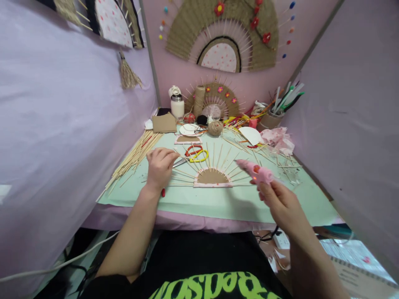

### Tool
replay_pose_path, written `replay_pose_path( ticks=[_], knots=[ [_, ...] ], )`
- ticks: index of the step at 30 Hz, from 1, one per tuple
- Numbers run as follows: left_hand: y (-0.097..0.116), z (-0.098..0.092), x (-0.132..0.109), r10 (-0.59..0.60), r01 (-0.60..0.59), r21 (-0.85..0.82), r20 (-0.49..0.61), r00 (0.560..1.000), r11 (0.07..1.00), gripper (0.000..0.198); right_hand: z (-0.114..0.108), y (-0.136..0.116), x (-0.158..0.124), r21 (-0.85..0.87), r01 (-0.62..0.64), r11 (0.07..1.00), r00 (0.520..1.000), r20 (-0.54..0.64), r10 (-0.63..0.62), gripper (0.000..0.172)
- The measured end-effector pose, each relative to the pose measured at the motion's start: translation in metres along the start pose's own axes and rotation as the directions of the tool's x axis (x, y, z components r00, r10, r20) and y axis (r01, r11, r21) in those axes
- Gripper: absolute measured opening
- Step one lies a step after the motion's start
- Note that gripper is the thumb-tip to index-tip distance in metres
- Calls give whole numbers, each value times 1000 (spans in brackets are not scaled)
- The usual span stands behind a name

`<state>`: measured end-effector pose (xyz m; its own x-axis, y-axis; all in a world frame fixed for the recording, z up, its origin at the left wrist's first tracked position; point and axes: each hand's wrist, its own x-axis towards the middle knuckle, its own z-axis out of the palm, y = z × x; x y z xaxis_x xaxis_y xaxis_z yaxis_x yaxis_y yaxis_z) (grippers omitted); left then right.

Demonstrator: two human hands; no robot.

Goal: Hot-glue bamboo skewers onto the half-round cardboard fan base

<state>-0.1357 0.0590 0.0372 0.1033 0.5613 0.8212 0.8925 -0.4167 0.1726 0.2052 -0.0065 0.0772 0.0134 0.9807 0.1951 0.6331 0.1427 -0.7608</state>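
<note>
My right hand (pixel 279 199) is wrapped around a pink hot glue gun (pixel 262 173), its nozzle pointing left over the table. My left hand (pixel 162 164) is raised on the other side, thumb and fingertips pinched together close to the ends of thin sticks; what they hold is too small to make out. Between the hands lies a brown cardboard half-circle (pixel 213 176) edged with pink-spotted white cloth, and thin wooden sticks (pixel 218 155) fan out from it. Scissors (pixel 198 155) with red and yellow handles lie just behind, partly under the sticks.
A pile of sticks (pixel 134 160) lies left. Cardboard (pixel 164 123), a white bottle (pixel 177 107), a twine ball (pixel 215 128) and a finished fan (pixel 232 97) stand behind. Right are a white paper piece (pixel 250 135), crumpled pink cloth (pixel 279 140) and a holder (pixel 270 120) with glue sticks.
</note>
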Motion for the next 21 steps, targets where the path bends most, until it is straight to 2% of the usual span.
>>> replay_pose_path(
  ticks=[2, 4, 7, 9, 11, 14, 21],
  knots=[
    [-1, 2, 1, 64, -62, -17, 108, 992, 998, 20, -17, 19, 7, -161, -6, 987, 985, -170, -22, 50],
    [-2, 5, 2, 128, -122, -40, 226, 966, 992, 20, -32, 44, 17, -343, -60, 937, 950, -307, -52, 51],
    [-4, 8, 4, 180, -168, -64, 375, 909, 984, 16, -48, 87, 30, -564, -195, 802, 941, -339, -9, 50],
    [-5, 10, 6, 182, -171, -65, 445, 877, 983, 14, -54, 114, 36, -655, -227, 721, 940, -341, -13, 47],
    [-7, 12, 8, 179, -168, -67, 496, 850, 984, 14, -55, 134, 38, -701, -242, 671, 942, -336, -12, 45],
    [-8, 14, 11, 184, -164, -86, 543, 820, 983, 15, -54, 151, 40, -719, -264, 643, 932, -363, -23, 47],
    [-9, 19, 13, 181, -142, -113, 558, 810, 983, 21, -51, 159, 42, -688, -264, 676, 924, -382, -29, 48]
  ],
)
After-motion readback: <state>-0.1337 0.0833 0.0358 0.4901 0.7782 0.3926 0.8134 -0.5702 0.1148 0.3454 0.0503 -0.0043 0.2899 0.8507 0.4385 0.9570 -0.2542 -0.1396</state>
